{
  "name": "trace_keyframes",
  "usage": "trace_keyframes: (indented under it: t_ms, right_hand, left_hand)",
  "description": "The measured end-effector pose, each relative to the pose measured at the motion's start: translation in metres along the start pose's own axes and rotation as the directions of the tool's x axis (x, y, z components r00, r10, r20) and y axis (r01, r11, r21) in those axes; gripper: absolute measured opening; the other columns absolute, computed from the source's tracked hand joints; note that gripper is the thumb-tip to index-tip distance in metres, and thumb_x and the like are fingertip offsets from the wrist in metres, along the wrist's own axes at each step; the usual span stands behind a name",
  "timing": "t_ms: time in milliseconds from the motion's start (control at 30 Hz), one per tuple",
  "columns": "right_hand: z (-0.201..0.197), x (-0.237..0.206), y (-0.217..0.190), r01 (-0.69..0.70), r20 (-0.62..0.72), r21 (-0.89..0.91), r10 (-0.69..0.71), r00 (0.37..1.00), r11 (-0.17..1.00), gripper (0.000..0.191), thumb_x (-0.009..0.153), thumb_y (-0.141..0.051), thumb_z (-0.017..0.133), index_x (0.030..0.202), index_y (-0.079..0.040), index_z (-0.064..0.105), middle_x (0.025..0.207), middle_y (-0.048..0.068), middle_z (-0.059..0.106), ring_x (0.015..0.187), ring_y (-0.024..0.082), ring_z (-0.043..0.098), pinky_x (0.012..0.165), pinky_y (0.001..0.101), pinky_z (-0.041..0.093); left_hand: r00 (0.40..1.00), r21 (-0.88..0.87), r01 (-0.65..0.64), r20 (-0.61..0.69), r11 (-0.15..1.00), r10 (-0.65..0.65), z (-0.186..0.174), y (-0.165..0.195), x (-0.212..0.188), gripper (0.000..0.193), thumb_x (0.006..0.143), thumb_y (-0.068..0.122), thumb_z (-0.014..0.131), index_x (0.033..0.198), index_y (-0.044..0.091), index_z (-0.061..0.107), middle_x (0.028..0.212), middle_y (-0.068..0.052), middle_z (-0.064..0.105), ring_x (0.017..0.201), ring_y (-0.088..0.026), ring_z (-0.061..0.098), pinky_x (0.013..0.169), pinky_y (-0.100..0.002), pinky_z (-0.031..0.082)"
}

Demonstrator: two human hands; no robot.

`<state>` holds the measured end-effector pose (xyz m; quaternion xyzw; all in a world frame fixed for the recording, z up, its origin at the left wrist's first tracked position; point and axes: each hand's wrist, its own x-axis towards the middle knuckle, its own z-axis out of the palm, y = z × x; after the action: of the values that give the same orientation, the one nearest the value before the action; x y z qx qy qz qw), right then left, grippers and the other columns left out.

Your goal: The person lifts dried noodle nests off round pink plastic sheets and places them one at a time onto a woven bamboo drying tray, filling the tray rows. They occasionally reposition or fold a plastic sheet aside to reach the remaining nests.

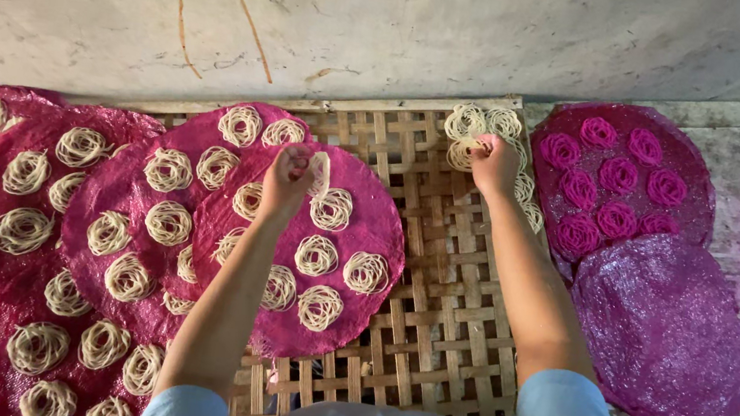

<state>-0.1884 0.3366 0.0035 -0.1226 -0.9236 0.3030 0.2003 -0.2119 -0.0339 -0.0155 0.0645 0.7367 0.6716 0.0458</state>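
Observation:
My left hand (286, 179) hovers over a round pink mat (377, 228) and pinches a pale noodle coil (321, 172) that hangs from its fingers. Several white noodle coils (317, 255) lie on that mat. My right hand (496, 164) reaches to the far edge of the woven bamboo tray (446, 274) and grips a noodle coil from a loose pile of white coils (484, 123) there.
More pink mats with white coils (75, 200) overlap to the left. Right of the tray lie a purple mat with pink coils (623, 173) and a bare purple mat (666, 329) on the concrete floor. A stained wall (365, 19) stands behind.

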Motion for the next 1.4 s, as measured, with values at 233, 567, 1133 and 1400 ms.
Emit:
trace_keyframes:
  t_ms: [233, 567, 1133, 1400]
  right_hand:
    - [-0.010, -0.004, -0.003, 0.261, -0.118, -0.411, -0.335, 0.935, 0.874, 0.036, 0.075, -0.010, 0.074, 0.109, -0.002, 0.068, 0.096, 0.019, 0.072, 0.088, 0.038, 0.068, 0.074, 0.0470, 0.056]
    - [-0.002, -0.109, -0.030, -0.734, 0.733, 0.677, 0.148, 0.664, -0.059, 0.030, 0.097, -0.016, 0.058, 0.119, 0.003, 0.065, 0.105, 0.015, 0.075, 0.098, 0.024, 0.072, 0.089, 0.0370, 0.061]
    - [-0.027, -0.052, 0.005, 0.234, -0.039, -0.225, -0.248, 0.968, 0.946, 0.034, 0.083, 0.000, 0.072, 0.116, -0.004, 0.065, 0.104, 0.016, 0.071, 0.096, 0.037, 0.067, 0.084, 0.0426, 0.052]
    - [-0.022, -0.122, -0.046, -0.562, 0.610, 0.443, 0.224, 0.760, 0.698, 0.032, 0.104, -0.032, 0.059, 0.115, -0.004, 0.068, 0.106, 0.012, 0.073, 0.079, 0.027, 0.068, 0.073, 0.0425, 0.057]
  left_hand:
    - [0.998, 0.246, 0.050, 0.023, 0.968, -0.057, 0.023, 0.011, -0.010, 0.031, 0.094, 0.004, 0.070, 0.123, 0.006, 0.059, 0.110, -0.009, 0.072, 0.094, -0.017, 0.072, 0.082, -0.029, 0.062]
    - [0.896, 0.541, -0.267, 0.445, 0.798, -0.002, 0.114, 0.071, -0.085, 0.053, 0.101, 0.022, 0.065, 0.147, 0.007, 0.046, 0.101, -0.019, 0.075, 0.083, -0.034, 0.074, 0.073, -0.040, 0.061]
    - [0.996, 0.865, 0.047, -0.004, 0.499, -0.088, 0.029, 0.001, -0.060, 0.037, 0.094, 0.027, 0.066, 0.119, 0.001, 0.058, 0.119, -0.020, 0.062, 0.115, -0.037, 0.059, 0.096, -0.048, 0.053]
    - [0.978, 0.425, -0.018, 0.198, 0.905, -0.073, 0.077, 0.031, -0.074, 0.028, 0.095, 0.025, 0.065, 0.116, 0.006, 0.064, 0.105, -0.012, 0.075, 0.087, -0.023, 0.077, 0.074, -0.035, 0.066]
